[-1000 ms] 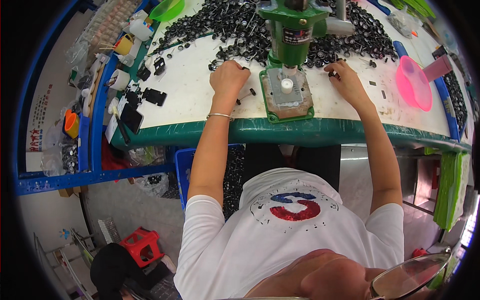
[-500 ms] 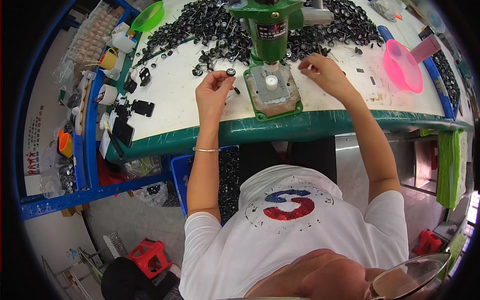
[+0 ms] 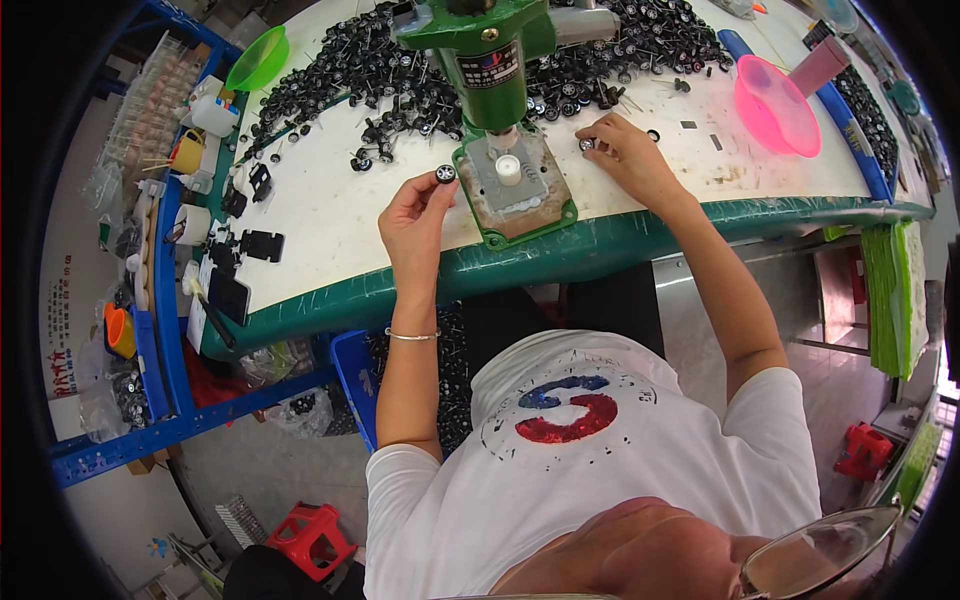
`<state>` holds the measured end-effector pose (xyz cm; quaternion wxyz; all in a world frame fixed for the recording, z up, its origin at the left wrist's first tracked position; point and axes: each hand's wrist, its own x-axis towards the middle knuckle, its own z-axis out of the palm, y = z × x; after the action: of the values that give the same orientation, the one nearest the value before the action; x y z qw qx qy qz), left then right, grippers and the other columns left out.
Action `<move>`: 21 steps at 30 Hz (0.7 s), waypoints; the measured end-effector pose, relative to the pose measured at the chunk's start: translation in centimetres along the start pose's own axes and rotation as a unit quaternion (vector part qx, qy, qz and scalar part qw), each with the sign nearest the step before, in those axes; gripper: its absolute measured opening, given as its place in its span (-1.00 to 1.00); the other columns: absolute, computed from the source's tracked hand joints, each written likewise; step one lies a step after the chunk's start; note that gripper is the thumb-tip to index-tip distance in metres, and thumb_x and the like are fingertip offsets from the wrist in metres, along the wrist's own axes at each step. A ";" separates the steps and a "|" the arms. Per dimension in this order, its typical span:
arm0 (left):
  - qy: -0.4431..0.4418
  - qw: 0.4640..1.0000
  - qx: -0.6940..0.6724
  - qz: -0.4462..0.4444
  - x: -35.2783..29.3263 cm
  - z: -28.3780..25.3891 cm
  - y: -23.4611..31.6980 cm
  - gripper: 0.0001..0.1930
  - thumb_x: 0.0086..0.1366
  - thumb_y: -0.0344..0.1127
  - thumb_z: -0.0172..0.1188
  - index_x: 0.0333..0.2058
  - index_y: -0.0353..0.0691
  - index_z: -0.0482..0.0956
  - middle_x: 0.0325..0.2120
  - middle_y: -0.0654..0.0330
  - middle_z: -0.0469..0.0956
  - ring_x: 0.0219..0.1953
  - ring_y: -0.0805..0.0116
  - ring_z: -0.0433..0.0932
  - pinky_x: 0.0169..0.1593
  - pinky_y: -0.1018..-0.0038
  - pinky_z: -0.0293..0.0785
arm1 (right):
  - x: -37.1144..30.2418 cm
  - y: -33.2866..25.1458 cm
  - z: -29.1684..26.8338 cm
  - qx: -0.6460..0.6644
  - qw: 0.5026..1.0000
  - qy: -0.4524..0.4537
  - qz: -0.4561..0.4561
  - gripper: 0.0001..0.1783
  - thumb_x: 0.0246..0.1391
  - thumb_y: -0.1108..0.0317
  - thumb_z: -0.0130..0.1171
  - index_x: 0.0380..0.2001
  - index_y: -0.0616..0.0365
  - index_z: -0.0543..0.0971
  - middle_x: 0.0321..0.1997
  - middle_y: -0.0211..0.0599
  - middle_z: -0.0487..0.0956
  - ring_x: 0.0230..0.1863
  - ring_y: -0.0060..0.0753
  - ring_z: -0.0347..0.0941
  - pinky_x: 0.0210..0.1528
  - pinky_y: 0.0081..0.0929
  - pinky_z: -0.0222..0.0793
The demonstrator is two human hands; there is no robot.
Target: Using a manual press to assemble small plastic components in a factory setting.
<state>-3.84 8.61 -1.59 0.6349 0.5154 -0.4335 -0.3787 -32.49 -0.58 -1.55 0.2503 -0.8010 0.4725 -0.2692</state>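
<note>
At the bottom of the frame the worker's white T-shirt point(image 3: 640, 455) fills the middle, with a red stool point(image 3: 312, 540) on the floor at lower left. A blue crate point(image 3: 352, 375) of small dark parts sits under the bench, left of the lap. Above it runs the bench's green padded edge point(image 3: 620, 228).

Just left of centre, the left hand point(image 3: 412, 222) pinches a small black wheel point(image 3: 445, 174) between thumb and forefinger, its spoked face turned up, near the press base. Right of centre, the right hand point(image 3: 630, 162) grips a second wheel point(image 3: 587, 145) at its fingertips, over the white worktop point(image 3: 730, 170). A loose wheel point(image 3: 653, 135) lies just beside that hand.

Between the two hands stands the green press point(image 3: 492, 90), a round white piece point(image 3: 508, 170) on its plate. Beyond, a heap of wheels on thin shafts point(image 3: 345, 85) spreads across the top, between a green bowl point(image 3: 258, 60) at upper left and a pink basin point(image 3: 775, 110) at upper right.
</note>
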 end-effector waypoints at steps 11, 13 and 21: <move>-0.020 1.000 -0.016 -0.004 -0.3 0.7 1.0 -0.84 0.23 -0.49 0.33 -0.21 -0.37 0.66 -0.40 0.30 0.63 -0.37 0.62 0.52 -0.25 0.66 0.47 | 1.0 -8.9 1.9 0.193 0.980 -0.027 -0.042 -0.73 0.26 0.27 0.14 -0.13 0.23 0.60 -0.31 -0.19 0.63 -0.30 -0.36 0.56 -0.21 -0.43 0.45; -0.019 1.000 -0.013 -0.007 -0.5 0.7 1.1 -0.83 0.23 -0.49 0.33 -0.20 -0.38 0.66 -0.40 0.30 0.63 -0.37 0.62 0.52 -0.24 0.66 0.47 | 1.6 -8.4 3.0 0.176 0.983 -0.018 -0.049 -0.73 0.25 0.25 0.14 -0.14 0.24 0.60 -0.32 -0.16 0.62 -0.32 -0.31 0.55 -0.23 -0.40 0.44; -0.038 0.998 -0.042 -0.012 -0.1 1.8 2.0 -0.83 0.24 -0.48 0.32 -0.19 -0.38 0.66 -0.39 0.30 0.63 -0.36 0.63 0.52 -0.23 0.68 0.46 | 2.3 -7.1 4.2 0.112 0.988 0.013 -0.110 -0.71 0.24 0.23 0.14 -0.16 0.24 0.61 -0.39 -0.13 0.57 -0.38 -0.22 0.51 -0.29 -0.35 0.40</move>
<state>-5.50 8.45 0.48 0.6343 0.4789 -0.4349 -0.4232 -24.31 1.07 0.48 0.3011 -0.8113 0.3521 -0.3566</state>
